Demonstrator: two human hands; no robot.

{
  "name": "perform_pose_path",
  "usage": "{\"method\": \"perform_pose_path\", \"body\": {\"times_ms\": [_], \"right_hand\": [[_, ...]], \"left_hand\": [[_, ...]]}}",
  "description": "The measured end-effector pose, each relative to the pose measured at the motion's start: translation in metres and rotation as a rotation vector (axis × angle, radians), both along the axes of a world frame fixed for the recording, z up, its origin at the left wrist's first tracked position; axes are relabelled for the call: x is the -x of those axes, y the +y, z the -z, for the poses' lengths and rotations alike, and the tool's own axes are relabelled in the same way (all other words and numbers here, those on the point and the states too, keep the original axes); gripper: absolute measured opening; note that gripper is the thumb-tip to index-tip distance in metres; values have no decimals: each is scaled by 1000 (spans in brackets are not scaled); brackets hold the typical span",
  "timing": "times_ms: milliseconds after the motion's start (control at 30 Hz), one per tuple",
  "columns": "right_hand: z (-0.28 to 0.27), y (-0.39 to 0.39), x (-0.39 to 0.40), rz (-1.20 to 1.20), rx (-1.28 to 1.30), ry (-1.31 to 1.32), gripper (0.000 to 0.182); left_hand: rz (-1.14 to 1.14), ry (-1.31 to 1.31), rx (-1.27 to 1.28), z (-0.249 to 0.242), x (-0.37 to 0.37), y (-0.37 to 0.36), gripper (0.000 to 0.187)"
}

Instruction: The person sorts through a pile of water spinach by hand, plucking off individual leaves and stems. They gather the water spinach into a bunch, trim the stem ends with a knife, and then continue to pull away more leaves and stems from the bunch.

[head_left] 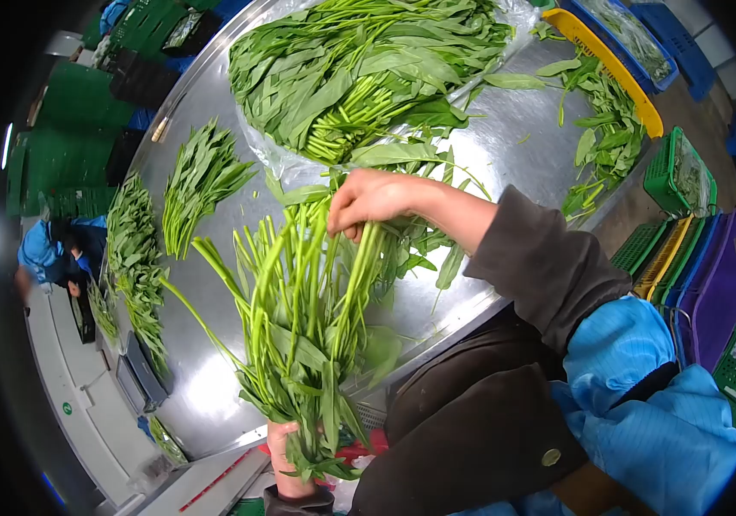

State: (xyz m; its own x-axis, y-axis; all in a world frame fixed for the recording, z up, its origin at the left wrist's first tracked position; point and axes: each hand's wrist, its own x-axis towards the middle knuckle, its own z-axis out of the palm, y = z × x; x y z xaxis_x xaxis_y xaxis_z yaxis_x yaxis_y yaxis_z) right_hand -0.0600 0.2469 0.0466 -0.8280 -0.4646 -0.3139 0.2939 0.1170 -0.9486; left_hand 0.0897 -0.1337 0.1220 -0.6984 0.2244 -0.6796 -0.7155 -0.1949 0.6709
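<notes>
A loose bunch of long green stems with leaves (299,292) stands over the near side of the metal table. My right hand (372,202) is closed on stems near the cut upper ends. Below, my left hand (286,451) grips the leafy end, its fingers partly hidden by leaves. Behind my right hand a large heap of leafy greens (368,69) lies on clear plastic. To the left rests a small separate bunch (200,181), with a longer row of greens (134,249) beyond it.
Loose greens (604,129) lie by a yellow crate edge (617,69) on the right. Coloured crates (716,267) stand beside the metal table (204,344). A person in blue (45,249) is at the far left. A grey device (140,370) sits at the table's left edge.
</notes>
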Motion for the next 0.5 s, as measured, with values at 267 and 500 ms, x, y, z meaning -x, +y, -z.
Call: {"method": "perform_pose_path", "body": {"times_ms": [267,500], "right_hand": [[17,-18,-6,543,56,-5,16],[28,-4,-12,644,472,-276,17]], "left_hand": [[-69,-94,-80,6,3,4,55],[-78,-81,-126,0,7,22,55]]}}
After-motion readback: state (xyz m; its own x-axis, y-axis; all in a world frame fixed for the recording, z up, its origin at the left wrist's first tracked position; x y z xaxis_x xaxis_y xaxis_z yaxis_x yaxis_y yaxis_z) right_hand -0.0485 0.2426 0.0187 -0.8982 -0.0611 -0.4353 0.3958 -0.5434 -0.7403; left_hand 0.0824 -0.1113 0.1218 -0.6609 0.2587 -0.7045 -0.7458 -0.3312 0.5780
